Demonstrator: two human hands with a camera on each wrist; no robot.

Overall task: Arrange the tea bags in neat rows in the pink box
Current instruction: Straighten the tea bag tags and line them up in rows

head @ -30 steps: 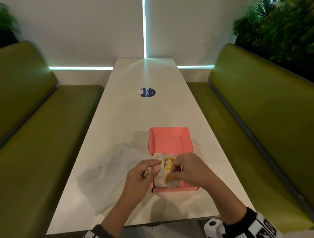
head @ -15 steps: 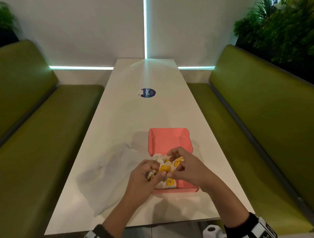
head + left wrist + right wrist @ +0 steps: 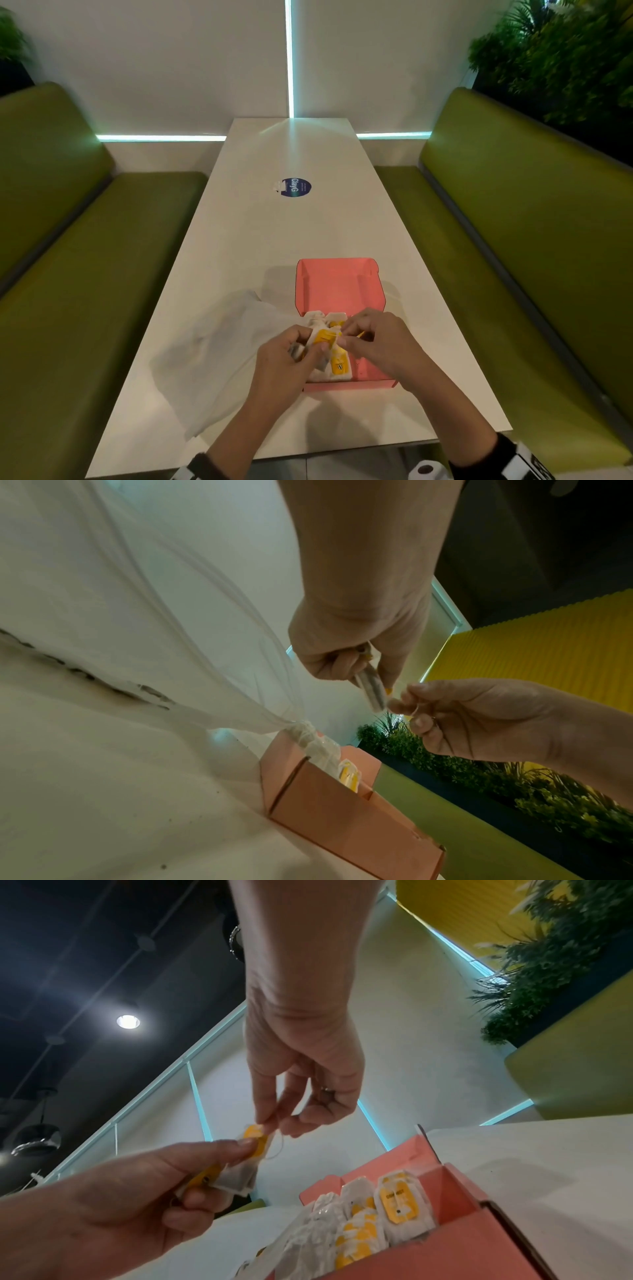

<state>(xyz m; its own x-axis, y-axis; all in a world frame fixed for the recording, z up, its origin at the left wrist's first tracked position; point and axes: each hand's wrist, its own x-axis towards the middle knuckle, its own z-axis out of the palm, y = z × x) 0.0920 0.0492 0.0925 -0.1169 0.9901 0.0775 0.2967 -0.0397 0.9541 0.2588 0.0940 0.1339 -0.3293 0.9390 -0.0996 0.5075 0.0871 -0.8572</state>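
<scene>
Both hands work just above the pink box (image 3: 337,287), which sits open on the white bench (image 3: 260,226). Left hand (image 3: 286,359) grip pinches a small stack of tea bags (image 3: 236,1175); right hand (image 3: 373,339) grip pinches one yellow tag (image 3: 255,1134) and its string. Step, likely: freeing one bag to slot in. Next calls for setting it beside the rows of tea bags in the box (image 3: 377,1221). Beyond the box, a blue sticker (image 3: 295,187) reads "ClayG".

White table (image 3: 281,240) between green benches (image 3: 513,219), white wall (image 3: 171,58) behind.
</scene>
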